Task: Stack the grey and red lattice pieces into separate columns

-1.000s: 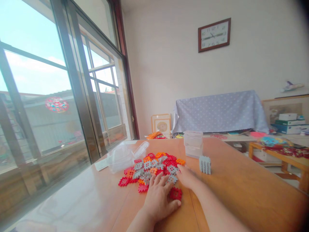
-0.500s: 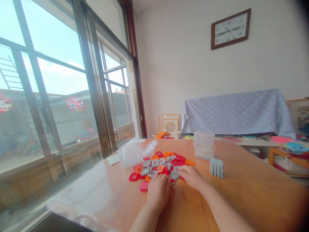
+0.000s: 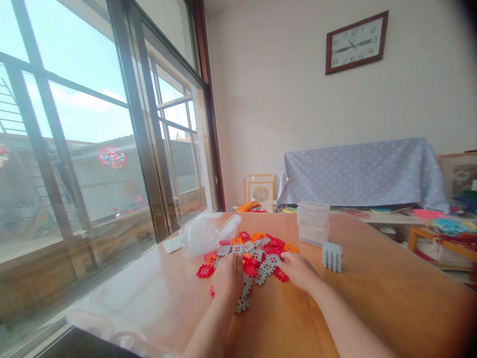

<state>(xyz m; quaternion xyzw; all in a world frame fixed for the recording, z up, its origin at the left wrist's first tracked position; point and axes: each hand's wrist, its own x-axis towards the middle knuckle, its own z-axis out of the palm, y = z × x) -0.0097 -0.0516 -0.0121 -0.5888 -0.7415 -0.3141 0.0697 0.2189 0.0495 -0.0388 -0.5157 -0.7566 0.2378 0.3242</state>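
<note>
**Two hands meet at a bright heap of notched tiles**

From where I stand in the room, a person's bare left hand (image 3: 228, 278) curves over the near left side of a low, spread pile of square, notched, plastic-looking tiles (image 3: 258, 244) in red, orange and grey. Its fingers are bent, their tips hidden; whether they grip a tile, I cannot tell. The right hand (image 3: 300, 272) reaches in at the pile's right edge, fingers half curled beside grey and red tiles, its hold also unclear. On the pile's near side, grey tiles (image 3: 243, 302) trail towards the person.

The pile lies on a glossy orange-brown wooden table (image 3: 276, 323). Most of its tiles look loose, lying flat or overlapping at odd angles, many with window-like cutouts. By my reading, little is in order: only one compact, ridged grey block (image 3: 332, 257), apparently of tiles pressed face to face, stands upright to the pile's right, with the mixed colours unsorted.

Beyond the pile, to its right, stand clear plastic boxes (image 3: 313, 224), one above another; to its left are a clear rounded plastic container (image 3: 201, 239) and a pale flat card (image 3: 172, 244). Farther back hang a blue-grey dotted cloth (image 3: 357, 174) and a brown-framed wall clock (image 3: 357, 44).
</note>
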